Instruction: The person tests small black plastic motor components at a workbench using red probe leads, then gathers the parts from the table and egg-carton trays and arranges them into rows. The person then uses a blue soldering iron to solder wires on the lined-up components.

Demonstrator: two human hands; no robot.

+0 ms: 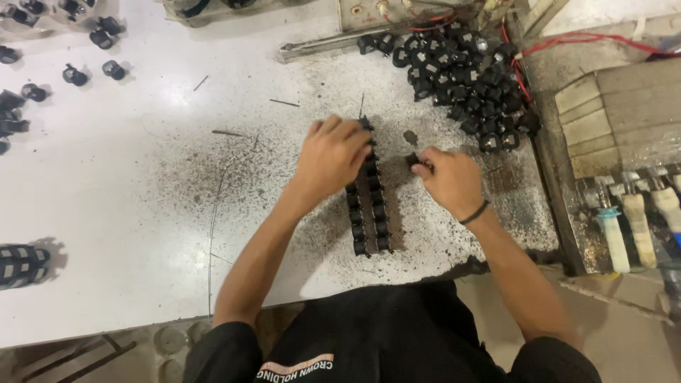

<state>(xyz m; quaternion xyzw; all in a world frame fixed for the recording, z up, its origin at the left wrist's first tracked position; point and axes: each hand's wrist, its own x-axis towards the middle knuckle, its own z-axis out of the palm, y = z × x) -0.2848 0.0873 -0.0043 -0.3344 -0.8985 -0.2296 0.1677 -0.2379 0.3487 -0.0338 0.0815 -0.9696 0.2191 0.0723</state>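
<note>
A double row of small black parts (370,216) lies lined up on the white table (128,213), running away from me. My left hand (332,157) rests palm down over the far end of that row, fingers curled on its top parts. My right hand (450,179) sits just right of the row and pinches one small black part (413,160) between thumb and fingertips. A dark band circles my right wrist.
A heap of the same black parts (464,71) lies at the far right, beside red wires (567,41). Loose black parts (74,74) dot the far left, and a stacked one (21,264) stands at the left edge. Pale tool handles (638,227) lie at the right. Dark grit covers the table's middle.
</note>
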